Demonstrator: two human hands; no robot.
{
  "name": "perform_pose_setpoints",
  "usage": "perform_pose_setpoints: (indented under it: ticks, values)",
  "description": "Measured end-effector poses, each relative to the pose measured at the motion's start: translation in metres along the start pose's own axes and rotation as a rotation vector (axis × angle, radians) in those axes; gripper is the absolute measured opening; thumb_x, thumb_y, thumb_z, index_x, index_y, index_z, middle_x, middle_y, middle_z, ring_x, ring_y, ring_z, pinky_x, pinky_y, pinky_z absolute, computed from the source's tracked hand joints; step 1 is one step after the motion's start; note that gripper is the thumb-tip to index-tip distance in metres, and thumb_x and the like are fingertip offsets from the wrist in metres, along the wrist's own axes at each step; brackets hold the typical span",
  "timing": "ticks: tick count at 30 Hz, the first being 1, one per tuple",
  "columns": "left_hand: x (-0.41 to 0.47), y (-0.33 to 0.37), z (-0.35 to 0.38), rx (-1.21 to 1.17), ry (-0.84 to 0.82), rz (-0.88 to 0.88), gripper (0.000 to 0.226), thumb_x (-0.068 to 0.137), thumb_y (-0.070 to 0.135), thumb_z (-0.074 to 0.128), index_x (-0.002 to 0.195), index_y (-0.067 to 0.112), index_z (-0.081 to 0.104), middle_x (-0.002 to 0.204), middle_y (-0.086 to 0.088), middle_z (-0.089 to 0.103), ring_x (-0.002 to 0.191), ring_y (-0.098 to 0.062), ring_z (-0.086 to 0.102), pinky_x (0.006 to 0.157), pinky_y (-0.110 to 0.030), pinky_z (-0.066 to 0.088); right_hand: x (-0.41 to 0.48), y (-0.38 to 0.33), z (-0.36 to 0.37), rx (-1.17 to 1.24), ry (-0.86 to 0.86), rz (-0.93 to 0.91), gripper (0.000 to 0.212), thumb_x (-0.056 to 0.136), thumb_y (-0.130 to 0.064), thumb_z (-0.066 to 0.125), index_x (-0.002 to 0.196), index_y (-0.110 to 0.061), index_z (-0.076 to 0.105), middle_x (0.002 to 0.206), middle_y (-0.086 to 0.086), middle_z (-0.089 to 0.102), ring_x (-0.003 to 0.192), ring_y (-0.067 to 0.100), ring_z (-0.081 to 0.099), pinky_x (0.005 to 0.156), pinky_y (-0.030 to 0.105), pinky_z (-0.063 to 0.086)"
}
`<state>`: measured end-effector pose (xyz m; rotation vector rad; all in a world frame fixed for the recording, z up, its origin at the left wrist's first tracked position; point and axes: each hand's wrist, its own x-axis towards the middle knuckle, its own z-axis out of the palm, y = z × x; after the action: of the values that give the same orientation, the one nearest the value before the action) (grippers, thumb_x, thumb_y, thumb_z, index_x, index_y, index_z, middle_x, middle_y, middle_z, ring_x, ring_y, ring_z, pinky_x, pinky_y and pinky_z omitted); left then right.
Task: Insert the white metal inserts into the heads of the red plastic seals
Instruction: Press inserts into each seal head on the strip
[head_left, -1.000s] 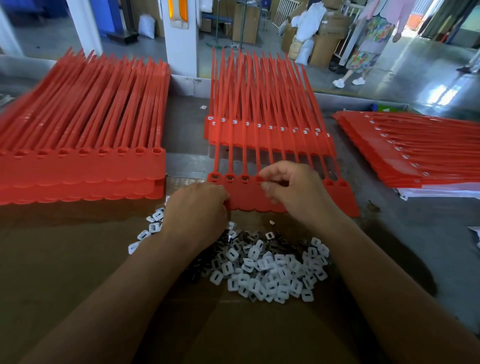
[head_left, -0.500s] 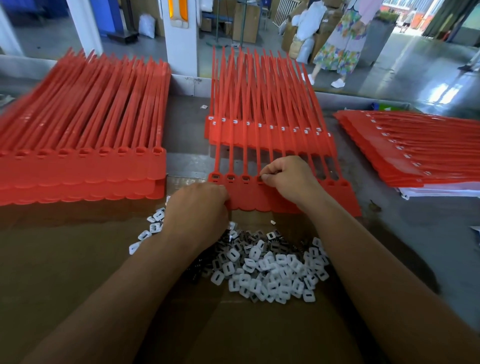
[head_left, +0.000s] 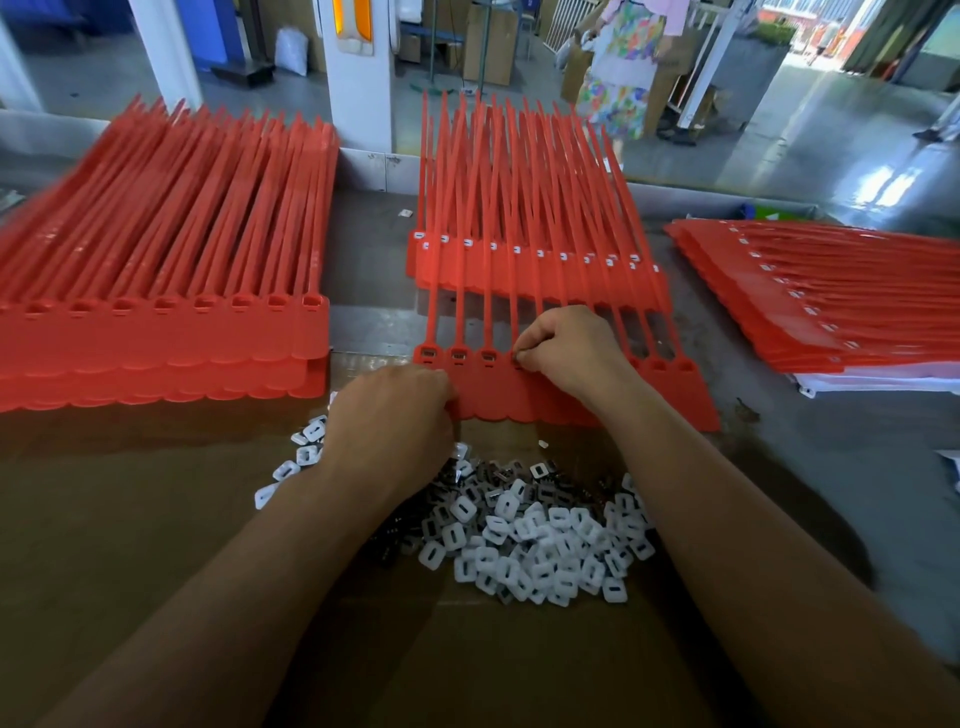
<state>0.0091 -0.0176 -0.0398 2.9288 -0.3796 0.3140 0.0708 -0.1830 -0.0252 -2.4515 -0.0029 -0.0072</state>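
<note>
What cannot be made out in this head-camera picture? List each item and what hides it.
Head view, right hand: whether it pinches anything; the hand itself covers the spot.
Head view, left hand: what it grips, hidden behind its own back.
Head view, front seal strip: some heads, covered by the right hand.
Head view, right seal stack: cut off by the frame edge.

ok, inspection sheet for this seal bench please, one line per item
Surface: brown cardboard on a grey table.
Job's things: seal strip in work, first three heads filled; insert pile in front; left stack, middle stack, right stack.
Clutter: stray insert by the back wall; white sheets under right stack.
Hands: left hand curled at strip's near edge, contents hidden; right hand pinches an insert at the fourth head.
Cables: nothing seen.
Surroundings: white pillar, boxes, person walking.
</note>
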Motion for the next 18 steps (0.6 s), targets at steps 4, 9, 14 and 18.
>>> perform_pose_setpoints:
  ticks: [4, 9, 14, 18]
  values:
    - [0.000, -0.001, 0.000, -0.005, 0.000, 0.003, 0.030, 0.087, 0.018, 0.041, 0.103, 0.024, 0.066, 0.111, 0.007, 0.065, 0.096, -0.014, 0.060, 0.071, -0.024, 0.041, 0.002, 0.000, -0.002, 0.049, 0.001, 0.020, 0.017, 0.074, -0.008, 0.070, 0.069, -0.024, 0.069, 0.092, -0.002, 0.069, 0.077, 0.006, 0.054, 0.063, 0.017, 0.039]
    - [-0.001, -0.001, 0.000, -0.008, 0.002, 0.003, 0.030, 0.089, 0.019, 0.041, 0.104, 0.024, 0.066, 0.112, 0.007, 0.064, 0.096, -0.014, 0.060, 0.074, -0.025, 0.043, 0.004, 0.001, -0.001, 0.064, -0.007, 0.010, 0.017, 0.073, -0.008, 0.069, 0.069, -0.025, 0.068, 0.091, -0.004, 0.070, 0.066, -0.004, 0.049, 0.058, 0.012, 0.036]
    - [0.000, 0.000, 0.000, -0.013, -0.005, -0.001, 0.031, 0.088, 0.017, 0.041, 0.105, 0.024, 0.066, 0.112, 0.007, 0.064, 0.098, -0.014, 0.060, 0.075, -0.025, 0.043, 0.002, 0.003, -0.001, 0.027, -0.010, -0.014, 0.025, 0.078, -0.012, 0.067, 0.063, -0.031, 0.063, 0.085, -0.009, 0.062, 0.071, -0.001, 0.049, 0.060, 0.013, 0.036]
    - [-0.001, 0.000, -0.001, -0.015, -0.002, -0.003, 0.031, 0.089, 0.017, 0.041, 0.106, 0.024, 0.066, 0.112, 0.007, 0.064, 0.099, -0.014, 0.060, 0.075, -0.025, 0.043, -0.007, 0.003, -0.005, 0.038, -0.046, -0.052, 0.010, 0.082, -0.015, 0.067, 0.078, -0.024, 0.066, 0.087, -0.009, 0.061, 0.088, 0.010, 0.056, 0.069, 0.021, 0.041]
